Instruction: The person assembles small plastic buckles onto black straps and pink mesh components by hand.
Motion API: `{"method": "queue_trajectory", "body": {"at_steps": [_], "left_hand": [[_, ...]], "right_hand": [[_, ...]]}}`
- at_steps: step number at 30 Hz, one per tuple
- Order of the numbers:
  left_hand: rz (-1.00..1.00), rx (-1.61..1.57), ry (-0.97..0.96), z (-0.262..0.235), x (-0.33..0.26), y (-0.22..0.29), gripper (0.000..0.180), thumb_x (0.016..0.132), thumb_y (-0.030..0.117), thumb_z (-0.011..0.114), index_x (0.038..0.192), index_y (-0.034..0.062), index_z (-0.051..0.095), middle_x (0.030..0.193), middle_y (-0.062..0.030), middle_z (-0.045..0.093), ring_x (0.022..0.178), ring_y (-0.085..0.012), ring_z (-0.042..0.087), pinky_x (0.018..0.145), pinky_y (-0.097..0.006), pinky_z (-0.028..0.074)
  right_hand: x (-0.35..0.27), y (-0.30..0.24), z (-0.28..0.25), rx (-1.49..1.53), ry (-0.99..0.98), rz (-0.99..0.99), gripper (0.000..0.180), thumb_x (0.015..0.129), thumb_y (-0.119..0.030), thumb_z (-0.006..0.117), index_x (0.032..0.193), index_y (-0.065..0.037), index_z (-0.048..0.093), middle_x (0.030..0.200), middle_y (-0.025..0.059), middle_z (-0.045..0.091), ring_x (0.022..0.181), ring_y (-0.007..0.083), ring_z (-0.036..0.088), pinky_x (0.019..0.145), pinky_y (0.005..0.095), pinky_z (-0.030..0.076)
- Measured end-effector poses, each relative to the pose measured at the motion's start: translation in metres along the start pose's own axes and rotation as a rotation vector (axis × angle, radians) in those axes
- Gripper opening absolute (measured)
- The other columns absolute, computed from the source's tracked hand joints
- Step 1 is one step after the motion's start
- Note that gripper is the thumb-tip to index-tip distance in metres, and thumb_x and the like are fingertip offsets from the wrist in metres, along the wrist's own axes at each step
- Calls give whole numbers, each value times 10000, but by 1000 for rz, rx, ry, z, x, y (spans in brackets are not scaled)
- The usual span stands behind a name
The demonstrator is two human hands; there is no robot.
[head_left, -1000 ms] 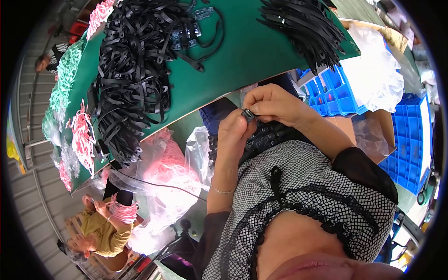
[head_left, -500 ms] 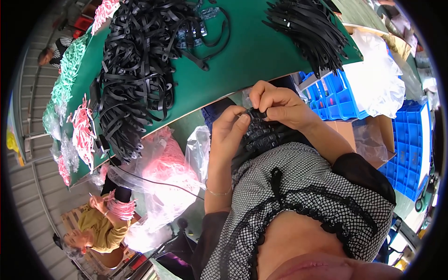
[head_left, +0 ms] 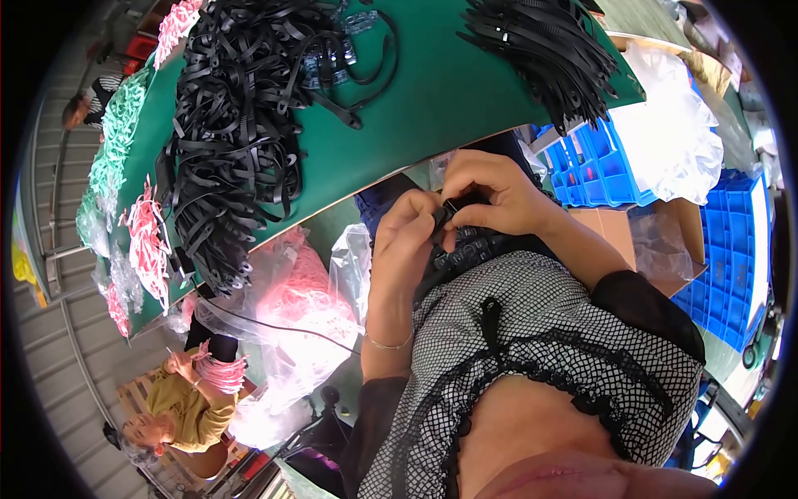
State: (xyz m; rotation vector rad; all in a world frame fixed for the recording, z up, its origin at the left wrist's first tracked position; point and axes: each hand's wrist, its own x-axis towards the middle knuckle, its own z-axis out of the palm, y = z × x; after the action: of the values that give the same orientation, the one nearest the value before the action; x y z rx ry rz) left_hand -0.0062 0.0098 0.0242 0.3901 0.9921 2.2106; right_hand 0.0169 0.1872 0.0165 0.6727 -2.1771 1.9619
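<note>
Both hands have dropped from the table edge toward the lap — the left hand [head_left: 407, 237] and right hand [head_left: 490, 195] now meet fingertip to fingertip, pinching a small black strap piece [head_left: 443, 218] between them. Just above lies the green table [head_left: 432, 108] edge, with black straps [head_left: 233, 141] heaped well apart at left.

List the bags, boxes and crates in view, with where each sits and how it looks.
Clear plastic bag: below the table edge, left of the hands, bulging with pink bands.
Blue crates: right of the table, gridded plastic.
White plastic bag: on the crates, crumpled.
Cardboard box: right, brown, clear liner.
</note>
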Motion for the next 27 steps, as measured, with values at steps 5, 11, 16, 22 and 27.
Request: {"method": "queue_trajectory", "body": {"at_steps": [5,11,16,22,27], "left_hand": [[-36,131,78,-1,-2,3,75,821,93,511,793,32,479,843,-61,538,676,-108,497,593,-225,405],[2,189,183,0,-5,4,81,802,31,559,833,39,485,844,-38,545,688,-77,496,597,-202,401],[75,111,205,-5,-5,0,182,772,-46,583,904,41,493,843,-21,545,707,-67,497,605,-188,403],[236,418,217,-3,-11,0,195,735,-18,663,898,-1,558,859,-32,561,800,-101,539,734,-225,443],[13,590,123,-5,-16,14,101,742,2,635,821,-12,573,804,-57,573,734,-89,530,638,-212,429]], "right_hand": [[2,-3,0,59,3,32,219,707,-105,708,856,-9,580,817,56,525,734,151,506,623,241,412],[13,-16,0,-284,-137,-9,255,656,-75,707,873,-30,581,797,75,550,731,200,523,617,268,423],[19,-15,6,-516,-7,-241,256,659,-64,692,880,-37,567,793,81,541,709,214,520,604,285,420],[9,-13,12,-107,-67,195,245,824,-162,579,665,22,547,544,58,497,503,106,456,477,259,348],[6,-15,13,15,-122,231,227,816,-121,548,631,11,552,559,27,498,515,72,452,469,236,338]]}}
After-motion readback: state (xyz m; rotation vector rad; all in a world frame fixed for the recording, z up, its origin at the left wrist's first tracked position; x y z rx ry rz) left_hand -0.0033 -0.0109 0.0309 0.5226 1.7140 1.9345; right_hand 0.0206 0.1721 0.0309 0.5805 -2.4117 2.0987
